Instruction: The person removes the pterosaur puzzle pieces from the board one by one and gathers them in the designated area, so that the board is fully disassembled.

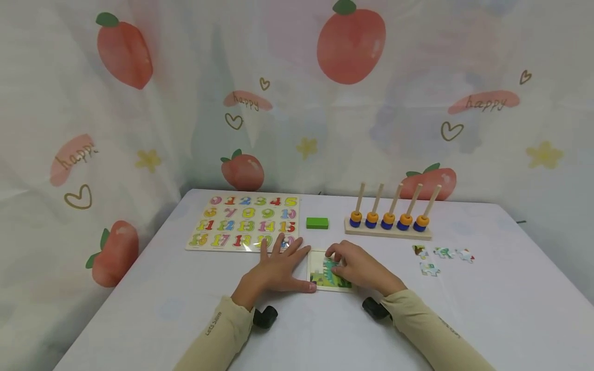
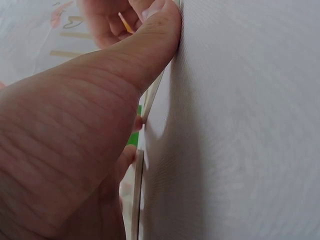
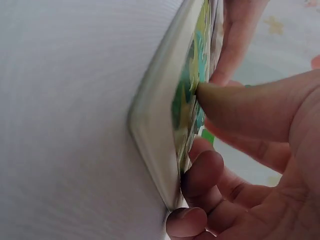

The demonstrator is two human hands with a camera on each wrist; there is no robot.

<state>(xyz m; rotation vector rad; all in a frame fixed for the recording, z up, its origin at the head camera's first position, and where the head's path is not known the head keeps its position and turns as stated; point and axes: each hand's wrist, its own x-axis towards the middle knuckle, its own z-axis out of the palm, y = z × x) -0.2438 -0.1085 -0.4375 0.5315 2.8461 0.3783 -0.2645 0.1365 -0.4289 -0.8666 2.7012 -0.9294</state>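
Observation:
A small wooden jigsaw board (image 1: pixel 331 289) with a green dinosaur picture lies flat in front of the person. The left hand (image 1: pixel 278 268) is spread beside it, its thumb resting on the board's near left corner and its other fingers reaching the lower edge of the number board (image 1: pixel 197 246). The right hand (image 1: pixel 359 265) bends over the jigsaw's right side; thumb and forefinger pinch a puzzle piece (image 1: pixel 330 265) at the picture. In the right wrist view the thumb tip (image 3: pixel 212 100) touches the picture, and curled fingers lie by the board's edge. The hand partly hides the picture.
Several loose jigsaw pieces (image 1: pixel 430 269) lie on the white table to the right. Behind them stands a peg stacker (image 1: pixel 390 232) with orange and blue beads on upright rods. A green block (image 1: pixel 317 223) sits between the number board and the stacker. A printed curtain (image 1: pixel 287 129) hangs behind.

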